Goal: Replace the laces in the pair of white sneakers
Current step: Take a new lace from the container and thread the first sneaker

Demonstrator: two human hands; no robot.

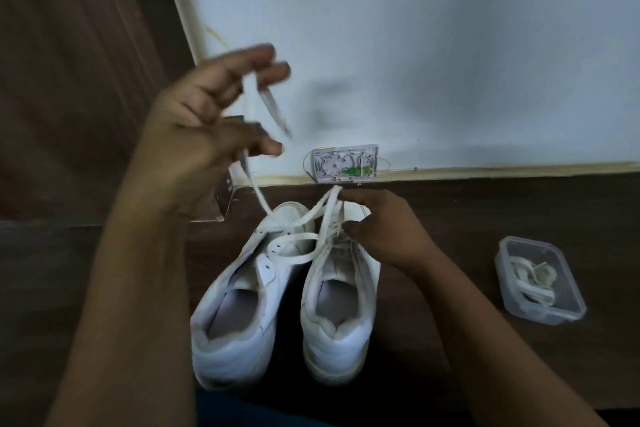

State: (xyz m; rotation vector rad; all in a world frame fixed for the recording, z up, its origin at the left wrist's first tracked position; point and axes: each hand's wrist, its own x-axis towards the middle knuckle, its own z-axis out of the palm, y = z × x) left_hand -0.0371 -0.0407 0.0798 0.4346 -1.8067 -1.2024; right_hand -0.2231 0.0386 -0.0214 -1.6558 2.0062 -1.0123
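Two white sneakers stand side by side on the dark wooden floor, heels toward me: the left sneaker point(239, 305) and the right sneaker point(341, 302). A white lace point(298, 239) runs loosely across both uppers. My left hand point(204, 135) is raised above the left sneaker, blurred, and pinches one end of the lace between its fingers; the lace tip dangles below them. My right hand point(384, 229) rests at the right sneaker's front eyelets and pinches the other part of the lace near the toe.
A clear plastic container point(540, 281) holding coiled white laces sits on the floor to the right. A small white wall box point(344, 163) with wires sits at the base of the white wall. A shiny metal piece point(225, 198) stands left of the shoes.
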